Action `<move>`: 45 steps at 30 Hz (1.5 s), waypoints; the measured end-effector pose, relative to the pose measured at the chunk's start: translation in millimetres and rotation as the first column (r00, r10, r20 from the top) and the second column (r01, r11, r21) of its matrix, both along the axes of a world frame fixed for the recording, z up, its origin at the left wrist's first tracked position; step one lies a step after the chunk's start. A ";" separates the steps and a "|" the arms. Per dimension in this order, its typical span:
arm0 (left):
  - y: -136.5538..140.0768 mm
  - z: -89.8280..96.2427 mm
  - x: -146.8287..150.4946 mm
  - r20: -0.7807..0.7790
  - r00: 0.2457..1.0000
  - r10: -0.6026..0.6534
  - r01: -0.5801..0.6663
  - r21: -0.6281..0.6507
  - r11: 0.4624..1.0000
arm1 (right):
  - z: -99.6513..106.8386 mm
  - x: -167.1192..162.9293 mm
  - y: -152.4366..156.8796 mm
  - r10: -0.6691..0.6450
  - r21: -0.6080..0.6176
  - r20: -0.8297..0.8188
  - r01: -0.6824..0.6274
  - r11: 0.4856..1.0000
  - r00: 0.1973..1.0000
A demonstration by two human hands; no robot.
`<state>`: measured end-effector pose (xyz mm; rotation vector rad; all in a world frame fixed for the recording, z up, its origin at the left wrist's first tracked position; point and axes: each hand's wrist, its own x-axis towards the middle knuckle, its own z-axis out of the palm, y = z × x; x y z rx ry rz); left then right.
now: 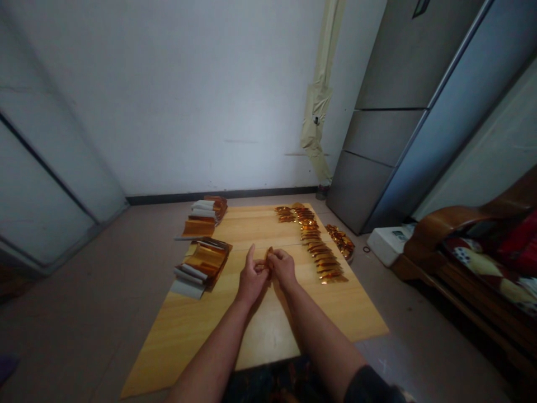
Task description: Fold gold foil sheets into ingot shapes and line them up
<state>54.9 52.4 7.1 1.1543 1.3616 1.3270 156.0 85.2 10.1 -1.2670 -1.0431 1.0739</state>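
A small piece of gold foil paper is pinched between my two hands over the middle of the wooden board. My left hand grips it from the left with the index finger pointing up. From the right, my right hand holds the same piece, its fingers partly covering it. Left of my hands lie a near stack of gold foil sheets and a far stack of gold foil sheets, some with pale backs showing. To the right runs a row of folded gold pieces, overlapping one another.
The wooden board spans the space before me. Beyond its right edge sits a container of shiny gold pieces. A grey refrigerator, a white box and a wooden bench stand at the right. A white wall is ahead.
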 end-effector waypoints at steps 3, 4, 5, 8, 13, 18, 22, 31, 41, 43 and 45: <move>0.6 -0.3 -1.7 -0.019 1.000 0.018 -0.018 -0.005 1.000 | 0.2 0.2 -0.8 0.001 -0.003 -0.017 -0.001 1.000 1.000; 1.0 -0.7 -2.5 -0.031 0.999 0.024 -0.024 -0.007 1.000 | 0.2 0.9 -0.7 0.003 -0.011 -0.018 -0.003 1.000 1.000; 1.5 -1.1 -3.6 -0.040 0.999 0.032 -0.033 -0.008 0.999 | 0.2 2.2 -0.4 0.007 -0.021 -0.016 -0.007 1.000 1.000; 3.5 -2.9 -7.5 -0.022 0.998 0.058 -0.058 -0.019 0.998 | -0.8 9.2 0.3 0.022 -0.049 -0.005 -0.022 0.999 1.000; 5.3 -5.0 -11.7 0.256 0.961 0.101 -0.084 -0.078 0.993 | -3.7 21.0 -9.4 0.093 -0.055 0.027 -0.091 0.994 0.995; 4.8 -3.8 -10.1 0.474 0.876 0.088 -0.059 -0.075 0.995 | 0.3 20.6 -28.0 0.181 -0.061 0.036 -0.178 0.982 0.983; 5.5 -1.8 -6.6 0.551 0.828 0.103 -0.061 -0.093 0.994 | 6.8 15.0 -34.0 0.173 -0.140 -0.010 -0.173 0.975 0.985; 6.8 -3.1 -0.3 0.581 0.811 0.072 -0.047 -0.058 0.997 | 8.6 5.1 -32.8 0.107 -0.209 -0.141 -0.135 0.969 0.984; -4.0 -25.5 -17.9 0.334 0.942 -0.022 0.018 0.014 1.000 | 29.7 49.8 16.3 -0.021 0.012 0.773 0.018 1.000 0.634; -9.6 -32.9 -23.9 0.260 0.966 -0.011 0.002 0.033 0.999 | 39.2 67.2 39.0 -0.057 0.039 0.930 0.055 0.998 0.363; -14.1 -38.3 -26.4 0.224 0.975 0.007 -0.017 0.041 0.999 | 44.8 81.1 62.2 -0.035 0.025 0.987 0.066 0.998 0.156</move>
